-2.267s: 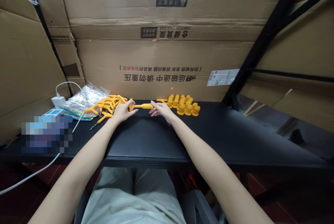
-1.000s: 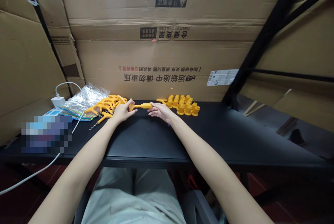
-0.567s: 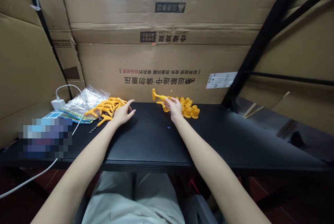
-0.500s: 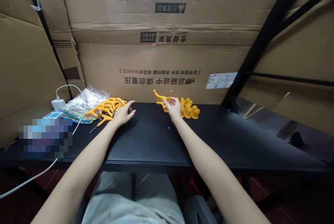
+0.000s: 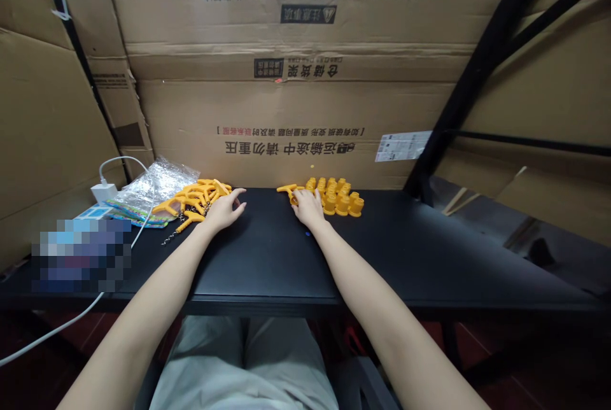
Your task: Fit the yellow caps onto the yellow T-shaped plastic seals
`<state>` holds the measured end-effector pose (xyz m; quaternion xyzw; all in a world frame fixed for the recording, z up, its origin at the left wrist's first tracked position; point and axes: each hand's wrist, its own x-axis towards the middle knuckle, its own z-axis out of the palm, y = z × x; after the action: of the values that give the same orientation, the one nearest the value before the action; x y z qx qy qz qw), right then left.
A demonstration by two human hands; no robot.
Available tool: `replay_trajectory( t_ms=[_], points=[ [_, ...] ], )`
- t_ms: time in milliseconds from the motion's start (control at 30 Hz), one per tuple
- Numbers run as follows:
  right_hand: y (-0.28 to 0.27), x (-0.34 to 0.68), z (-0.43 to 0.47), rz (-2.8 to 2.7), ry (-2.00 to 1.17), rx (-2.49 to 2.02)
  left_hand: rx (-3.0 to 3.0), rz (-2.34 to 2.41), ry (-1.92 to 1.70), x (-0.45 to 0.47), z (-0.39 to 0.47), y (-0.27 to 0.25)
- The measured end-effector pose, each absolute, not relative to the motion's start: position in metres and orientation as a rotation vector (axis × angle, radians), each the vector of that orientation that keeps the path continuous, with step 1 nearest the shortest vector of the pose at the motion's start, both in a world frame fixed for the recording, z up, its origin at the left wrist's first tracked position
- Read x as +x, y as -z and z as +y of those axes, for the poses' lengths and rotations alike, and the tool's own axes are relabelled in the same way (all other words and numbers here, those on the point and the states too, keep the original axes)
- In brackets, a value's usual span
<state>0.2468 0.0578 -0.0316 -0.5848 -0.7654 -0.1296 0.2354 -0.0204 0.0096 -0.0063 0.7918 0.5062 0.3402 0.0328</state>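
My left hand (image 5: pixel 222 211) is open, fingers apart and curved, at the right side of a pile of yellow T-handled corkscrews (image 5: pixel 200 192). Metal spirals stick out from several of them. My right hand (image 5: pixel 309 207) is low over the table, its thumb and fingers closed around a yellow corkscrew (image 5: pixel 287 189). The handle points left from the fingers, while its lower end is mostly covered. Directly right of this hand stand rows of yellow flanged cups (image 5: pixel 342 201), close together. The hand hides part of the nearest ones.
Clear plastic bags (image 5: pixel 162 182) and a white charger (image 5: pixel 104 192) with a cable lie at the left, behind a blurred-out object (image 5: pixel 81 254). A cardboard sheet (image 5: pixel 286 104) rises behind the black table (image 5: pixel 267 270). Dark metal posts (image 5: pixel 477 88) stand at the sides.
My right hand has come down and slightly left with a yellow corkscrew that was raised above another one. Only one handle shows there now. My left hand has stayed by the pile.
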Motion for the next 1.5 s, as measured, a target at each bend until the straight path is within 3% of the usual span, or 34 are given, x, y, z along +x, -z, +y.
replay_trajectory(
  t_ms=[367,500,667,1100,1500],
  points=[
    [0.004,0.254,0.046,-1.859,0.321,-1.813,2.421,1.654,-1.04,-0.022,0.011,0.005],
    [-0.014,0.272,0.038,-1.636,0.342,-2.037,2.355,1.873,-1.098,-0.025,0.014,0.001],
    [-0.017,0.28,0.039,-1.612,0.116,-2.251,2.186,2.262,-1.117,-0.044,0.017,-0.004],
    [0.001,0.227,0.037,-2.034,-0.273,-1.713,2.015,2.382,-1.052,-0.064,0.026,0.003],
    [0.008,0.214,0.031,-2.101,-0.28,-1.798,2.167,2.244,-0.794,-0.064,0.039,0.02]
  ],
)
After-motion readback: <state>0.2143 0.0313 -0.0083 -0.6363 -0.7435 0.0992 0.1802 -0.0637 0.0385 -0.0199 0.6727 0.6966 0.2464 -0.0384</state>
